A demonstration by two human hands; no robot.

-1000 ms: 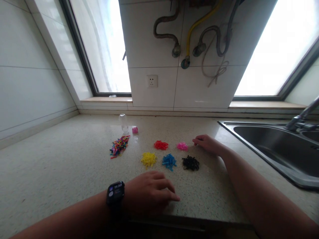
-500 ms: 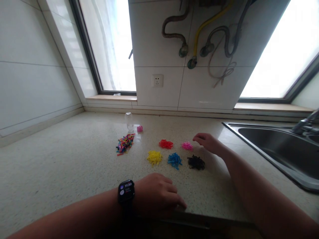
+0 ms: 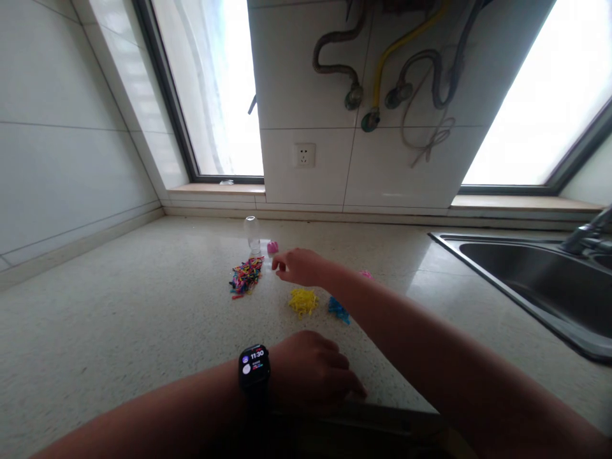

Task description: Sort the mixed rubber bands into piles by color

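Observation:
My right hand [image 3: 300, 266] hovers over the counter just right of a mixed-colour pile of small elastic bands [image 3: 247, 277]. Its thumb and forefinger look parted, with nothing visible between them. Below it lies a yellow pile [image 3: 303, 302]. My right forearm partly covers a blue pile [image 3: 338, 310] and a pink pile [image 3: 366, 275]; the red and black piles are hidden behind the hand and arm. My left hand [image 3: 315, 370], with a watch [image 3: 254, 366] on the wrist, rests at the counter's front edge, fingers loosely bent and apart, holding nothing.
A clear bottle [image 3: 252, 236] stands upside down behind the mixed pile, with a pink cap [image 3: 272, 247] beside it. A steel sink [image 3: 514, 280] is set in the counter at right. The tiled wall [image 3: 382, 169] and window ledges border the back.
My right hand has swung left from beside the pink pile to near the mixed pile, its forearm now crossing the sorted piles. My left hand stays at the edge; the view shifts slightly.

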